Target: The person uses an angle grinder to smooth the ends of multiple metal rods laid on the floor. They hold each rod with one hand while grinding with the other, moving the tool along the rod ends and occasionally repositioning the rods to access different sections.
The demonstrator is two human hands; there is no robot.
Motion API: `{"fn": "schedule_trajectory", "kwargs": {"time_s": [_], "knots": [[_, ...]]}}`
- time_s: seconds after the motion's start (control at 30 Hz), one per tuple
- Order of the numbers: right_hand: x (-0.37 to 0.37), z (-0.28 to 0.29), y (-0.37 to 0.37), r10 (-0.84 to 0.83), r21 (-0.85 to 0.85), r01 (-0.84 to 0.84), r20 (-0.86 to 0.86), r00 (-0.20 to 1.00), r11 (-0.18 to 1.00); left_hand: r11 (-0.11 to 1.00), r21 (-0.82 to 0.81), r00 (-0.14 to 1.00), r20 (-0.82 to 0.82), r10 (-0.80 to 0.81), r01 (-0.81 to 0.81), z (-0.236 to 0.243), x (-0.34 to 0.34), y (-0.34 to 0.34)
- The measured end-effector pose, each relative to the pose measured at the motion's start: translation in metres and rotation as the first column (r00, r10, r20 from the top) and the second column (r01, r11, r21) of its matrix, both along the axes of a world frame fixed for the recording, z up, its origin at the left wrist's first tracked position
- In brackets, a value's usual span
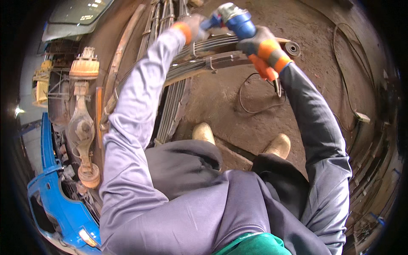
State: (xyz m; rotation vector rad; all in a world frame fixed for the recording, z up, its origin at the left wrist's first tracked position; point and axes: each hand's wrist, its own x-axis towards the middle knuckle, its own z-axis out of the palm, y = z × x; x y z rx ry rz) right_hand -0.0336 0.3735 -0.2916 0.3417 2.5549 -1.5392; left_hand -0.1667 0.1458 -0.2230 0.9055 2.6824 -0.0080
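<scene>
Holding the blue grinder (238, 20) near stacked metal strips (191, 67), the right hand (260, 44) wraps its fingers round the body (246, 31), the left hand (194, 25) the side handle (208, 23)!

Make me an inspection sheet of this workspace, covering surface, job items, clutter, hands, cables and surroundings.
Surface: brown, dirty-looking floor.
Job items: blue power tool held near stacked leaf springs; whether it touches them cannot be told.
Clutter: rusty axle housing and orange bar at left.
Hands: left hand, gloved and blurred, on the tool's front side; right hand, gloved in grey and orange, around its body.
Cables: a looped cable on the floor below the tool; another with a pale block at right.
Surroundings: blue vehicle body part at lower left; pane of glass at upper left.
</scene>
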Motion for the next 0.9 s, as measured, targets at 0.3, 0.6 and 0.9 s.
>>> {"fn": "schedule_trajectory", "kwargs": {"time_s": [0.3, 0.6, 0.9], "knots": [[-0.026, 0.040, -0.050, 0.147, 0.445, -0.236, 0.226, 0.963, 0.864, 0.903, 0.273, 0.935, 0.223, 0.276, -0.332, -0.086, 0.016, -0.071], [-0.037, 0.060, -0.083, 0.183, 0.509, -0.270, 0.215, 0.959, 0.818, 0.828, 0.354, 0.900, 0.206, 0.385, -0.436, -0.109, 0.026, -0.100], [-0.012, 0.046, -0.112, 0.180, 0.589, -0.238, 0.157, 0.971, 0.772, 0.840, 0.381, 0.910, 0.005, 0.415, -0.386, -0.126, 0.025, -0.119]]}}
